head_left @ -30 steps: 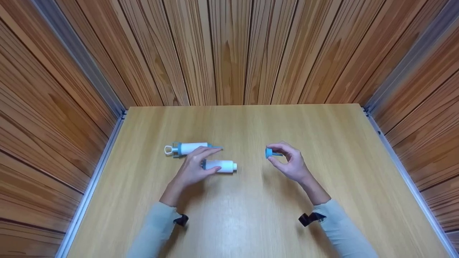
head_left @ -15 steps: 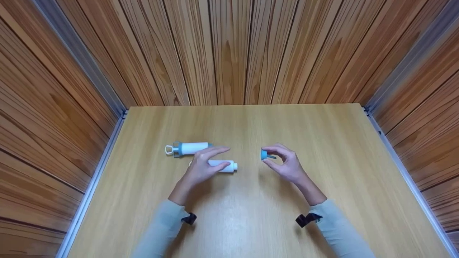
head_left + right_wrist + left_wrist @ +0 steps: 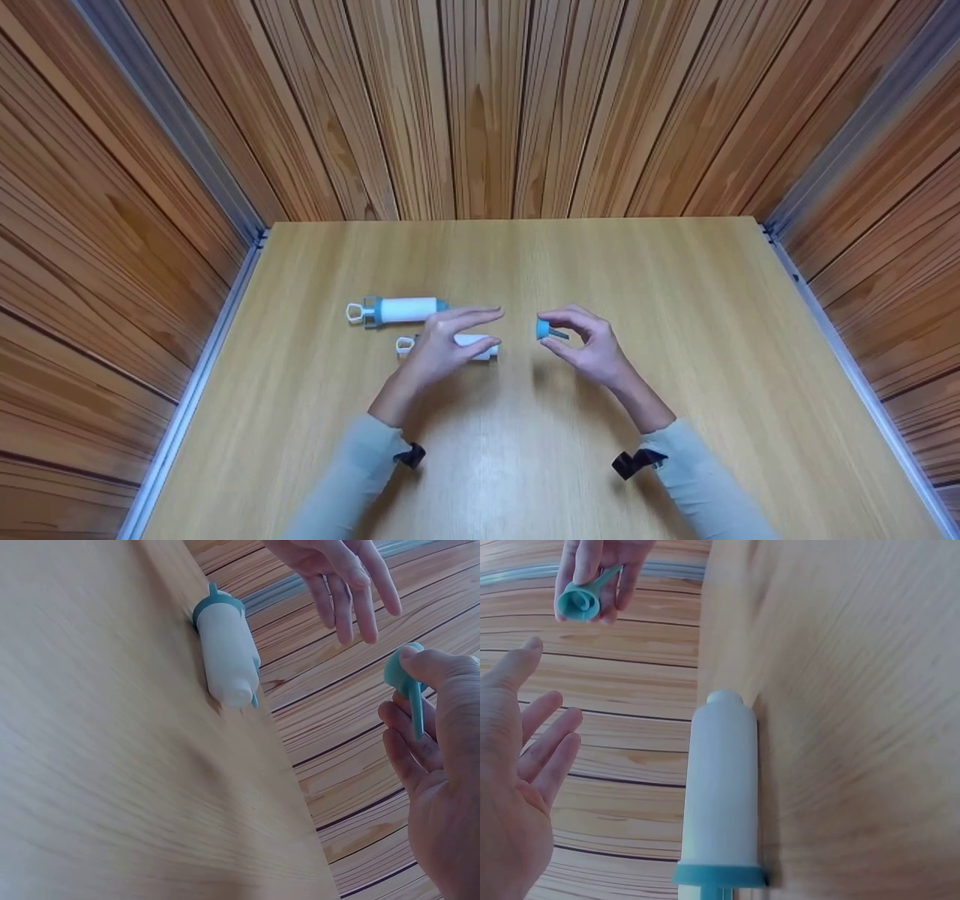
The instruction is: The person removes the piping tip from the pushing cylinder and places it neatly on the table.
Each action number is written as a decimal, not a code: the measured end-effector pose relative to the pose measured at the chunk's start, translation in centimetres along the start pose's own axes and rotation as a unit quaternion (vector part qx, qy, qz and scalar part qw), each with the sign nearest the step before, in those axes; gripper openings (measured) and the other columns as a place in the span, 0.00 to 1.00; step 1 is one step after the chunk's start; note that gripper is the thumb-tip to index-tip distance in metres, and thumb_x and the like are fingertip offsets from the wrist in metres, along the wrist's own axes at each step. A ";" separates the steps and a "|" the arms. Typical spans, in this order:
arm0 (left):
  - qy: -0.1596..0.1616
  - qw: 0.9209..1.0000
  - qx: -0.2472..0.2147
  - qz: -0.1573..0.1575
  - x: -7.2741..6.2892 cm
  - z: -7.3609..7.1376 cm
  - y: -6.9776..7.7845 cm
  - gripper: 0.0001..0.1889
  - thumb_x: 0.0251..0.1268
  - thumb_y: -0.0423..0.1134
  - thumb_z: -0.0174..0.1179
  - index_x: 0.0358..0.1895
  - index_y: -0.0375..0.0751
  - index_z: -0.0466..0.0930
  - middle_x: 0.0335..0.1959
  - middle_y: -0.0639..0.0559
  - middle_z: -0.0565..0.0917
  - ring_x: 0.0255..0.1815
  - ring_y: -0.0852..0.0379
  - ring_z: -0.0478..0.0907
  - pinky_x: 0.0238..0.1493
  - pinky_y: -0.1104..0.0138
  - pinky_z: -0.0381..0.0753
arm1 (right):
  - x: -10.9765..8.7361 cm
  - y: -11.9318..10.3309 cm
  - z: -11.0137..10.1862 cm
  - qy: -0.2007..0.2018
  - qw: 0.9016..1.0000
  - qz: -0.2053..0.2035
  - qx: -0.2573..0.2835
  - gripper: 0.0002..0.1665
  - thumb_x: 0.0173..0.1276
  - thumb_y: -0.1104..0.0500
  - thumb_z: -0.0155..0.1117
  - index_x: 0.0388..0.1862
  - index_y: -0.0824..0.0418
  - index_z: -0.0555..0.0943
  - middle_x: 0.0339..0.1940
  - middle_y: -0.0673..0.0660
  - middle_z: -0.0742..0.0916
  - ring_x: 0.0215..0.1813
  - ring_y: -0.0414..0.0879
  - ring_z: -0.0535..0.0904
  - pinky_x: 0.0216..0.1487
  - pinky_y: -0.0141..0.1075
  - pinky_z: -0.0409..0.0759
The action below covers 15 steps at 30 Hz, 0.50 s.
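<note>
My right hand (image 3: pixel 596 354) pinches a small blue nozzle (image 3: pixel 542 328), a round cap with a thin spout, between thumb and fingers above the table. In the left wrist view the nozzle's open hollow side faces the left hand. My left hand (image 3: pixel 441 348) hovers with fingers spread and nothing held, its fingertips pointing at the nozzle and a gap between them. Under it lies a white syringe-like tube (image 3: pixel 721 787) with a blue collar, a bare stub at its right end and a ring handle at its left; the hand hides its middle in the head view.
Just behind, a larger white and blue syringe-like tube (image 3: pixel 407 310) lies on its side, its tip partly hidden by the left hand. The wooden table (image 3: pixel 637 262) is bounded by plank walls and metal rails. Both wrists wear dark camera mounts.
My left hand has moved right, away from the big tube and across the smaller one. The right hand has come left with the nozzle, narrowing the gap. Both tubes stay put.
</note>
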<state>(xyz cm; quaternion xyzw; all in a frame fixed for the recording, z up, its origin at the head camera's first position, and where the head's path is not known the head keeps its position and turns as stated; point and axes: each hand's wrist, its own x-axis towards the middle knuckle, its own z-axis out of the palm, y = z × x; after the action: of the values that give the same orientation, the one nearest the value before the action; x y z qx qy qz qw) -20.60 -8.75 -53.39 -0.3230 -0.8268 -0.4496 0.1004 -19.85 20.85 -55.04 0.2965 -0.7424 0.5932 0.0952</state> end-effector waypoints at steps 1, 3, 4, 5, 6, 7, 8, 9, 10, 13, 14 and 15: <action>0.000 1.000 0.000 0.003 0.1 0.1 0.0 0.22 0.75 0.41 0.76 0.69 0.49 0.90 0.69 0.46 0.92 0.71 0.46 0.90 0.75 0.51 0.88 | 0.0 0.0 0.1 0.000 1.000 0.000 0.001 0.24 0.68 0.79 0.75 0.63 0.74 0.87 0.53 0.72 0.90 0.60 0.32 0.88 0.69 0.26 0.86; 0.003 1.000 -0.001 0.012 0.3 0.3 0.2 0.21 0.75 0.40 0.77 0.67 0.47 0.91 0.67 0.45 0.93 0.69 0.45 0.91 0.73 0.51 0.89 | 0.1 -0.1 0.2 0.001 1.000 0.003 0.000 0.24 0.68 0.78 0.76 0.63 0.73 0.88 0.54 0.71 0.91 0.60 0.32 0.89 0.69 0.26 0.87; 0.005 1.000 -0.002 0.016 0.3 0.5 0.2 0.20 0.74 0.40 0.77 0.66 0.46 0.92 0.66 0.45 0.93 0.68 0.45 0.92 0.73 0.51 0.89 | 0.1 -0.1 0.3 0.001 1.000 0.004 0.000 0.24 0.68 0.78 0.76 0.63 0.72 0.88 0.54 0.70 0.91 0.60 0.32 0.89 0.69 0.27 0.87; 0.006 1.000 -0.001 0.019 0.4 0.6 0.3 0.19 0.74 0.40 0.77 0.65 0.46 0.92 0.65 0.44 0.94 0.67 0.45 0.92 0.72 0.51 0.90 | 0.1 -0.1 0.3 0.000 1.000 0.003 0.000 0.24 0.68 0.78 0.76 0.63 0.72 0.88 0.54 0.70 0.91 0.59 0.32 0.89 0.69 0.27 0.87; 0.008 1.000 -0.002 0.022 0.5 0.7 0.3 0.19 0.74 0.40 0.77 0.65 0.46 0.92 0.64 0.44 0.94 0.67 0.45 0.92 0.72 0.51 0.90 | 0.2 -0.2 0.4 -0.001 1.000 0.003 0.002 0.24 0.68 0.78 0.76 0.63 0.72 0.88 0.53 0.70 0.91 0.59 0.33 0.89 0.69 0.28 0.88; 0.010 1.000 -0.001 0.026 0.5 0.8 0.4 0.19 0.74 0.40 0.77 0.64 0.45 0.93 0.64 0.45 0.94 0.67 0.45 0.93 0.72 0.51 0.90 | 0.2 -0.2 0.5 -0.002 1.000 0.001 0.004 0.24 0.68 0.78 0.76 0.63 0.73 0.88 0.53 0.71 0.91 0.59 0.33 0.89 0.69 0.29 0.88; 0.011 1.000 -0.001 0.028 0.6 0.8 0.5 0.18 0.74 0.41 0.77 0.63 0.45 0.93 0.63 0.45 0.94 0.66 0.46 0.93 0.71 0.52 0.90 | 0.3 -0.3 0.5 -0.004 1.000 -0.001 0.006 0.24 0.68 0.78 0.76 0.62 0.73 0.88 0.53 0.71 0.91 0.59 0.33 0.89 0.69 0.30 0.89; 0.011 0.999 0.000 0.030 0.6 0.9 0.5 0.18 0.74 0.41 0.77 0.64 0.47 0.93 0.64 0.45 0.94 0.67 0.46 0.92 0.72 0.52 0.90 | 0.3 -0.3 0.6 -0.007 1.000 -0.003 0.006 0.24 0.68 0.78 0.76 0.62 0.73 0.88 0.52 0.71 0.91 0.59 0.33 0.89 0.69 0.31 0.89; 0.012 0.999 0.001 0.031 0.7 1.0 0.6 0.18 0.74 0.41 0.77 0.63 0.47 0.93 0.64 0.46 0.94 0.67 0.46 0.92 0.72 0.52 0.90 | 0.3 -0.4 0.6 -0.009 1.000 -0.005 0.008 0.23 0.68 0.78 0.76 0.62 0.73 0.88 0.52 0.71 0.91 0.58 0.33 0.89 0.69 0.32 0.89; 0.015 0.999 0.000 0.037 0.8 1.1 0.8 0.18 0.74 0.41 0.77 0.64 0.47 0.93 0.63 0.46 0.94 0.67 0.46 0.92 0.72 0.53 0.90 | 0.4 -0.4 0.7 -0.013 1.000 -0.013 0.009 0.23 0.68 0.79 0.75 0.62 0.73 0.88 0.51 0.70 0.90 0.58 0.34 0.89 0.69 0.32 0.89; 0.015 0.999 -0.002 0.038 0.8 1.2 0.9 0.18 0.74 0.41 0.77 0.64 0.47 0.93 0.63 0.46 0.94 0.67 0.46 0.92 0.72 0.53 0.90 | 0.4 -0.4 0.8 -0.014 1.000 -0.016 0.008 0.23 0.68 0.79 0.75 0.62 0.73 0.88 0.50 0.70 0.90 0.57 0.34 0.88 0.68 0.31 0.89; 0.016 0.999 -0.003 0.039 0.9 1.3 1.0 0.18 0.74 0.41 0.77 0.64 0.46 0.93 0.63 0.46 0.94 0.66 0.46 0.93 0.72 0.53 0.90 | 0.4 -0.4 0.8 -0.015 1.000 -0.018 0.008 0.23 0.68 0.79 0.75 0.62 0.74 0.88 0.50 0.69 0.90 0.57 0.34 0.88 0.68 0.30 0.89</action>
<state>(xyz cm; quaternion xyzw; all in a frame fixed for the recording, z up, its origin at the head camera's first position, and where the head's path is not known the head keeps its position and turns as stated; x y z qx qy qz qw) -20.51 -6.98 -53.06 -0.3480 -0.8105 -0.4529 0.1298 -19.80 19.89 -54.72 0.3190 -0.7337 0.5927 0.0925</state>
